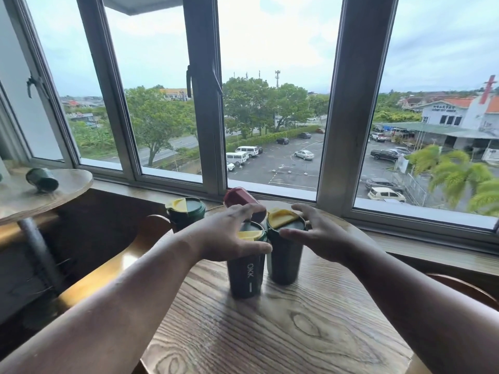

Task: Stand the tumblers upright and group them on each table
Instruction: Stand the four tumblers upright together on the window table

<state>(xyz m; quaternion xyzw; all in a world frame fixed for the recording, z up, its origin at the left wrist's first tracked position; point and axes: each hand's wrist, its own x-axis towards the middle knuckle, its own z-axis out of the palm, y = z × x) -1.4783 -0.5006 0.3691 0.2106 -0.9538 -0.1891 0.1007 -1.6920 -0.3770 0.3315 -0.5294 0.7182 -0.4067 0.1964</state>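
Observation:
Two dark green tumblers with yellow lid flaps stand upright side by side on the round wooden table (270,333): the left tumbler (245,273), marked OKK, and the right tumbler (283,260). My left hand (226,233) is spread around the top of the left one, thumb in front, fingers behind. My right hand (318,236) is spread beside the right one, its thumb at the lid. A maroon tumbler (239,198) behind my left hand looks tilted and is partly hidden. Another green tumbler (186,214) stands upright at the table's far left edge.
On a second round table (67,184) at the far left, a green tumbler (41,179) lies on its side. A curved wooden chair back (129,260) sits left of my table, another chair (464,290) at the right. The window sill (418,238) runs behind.

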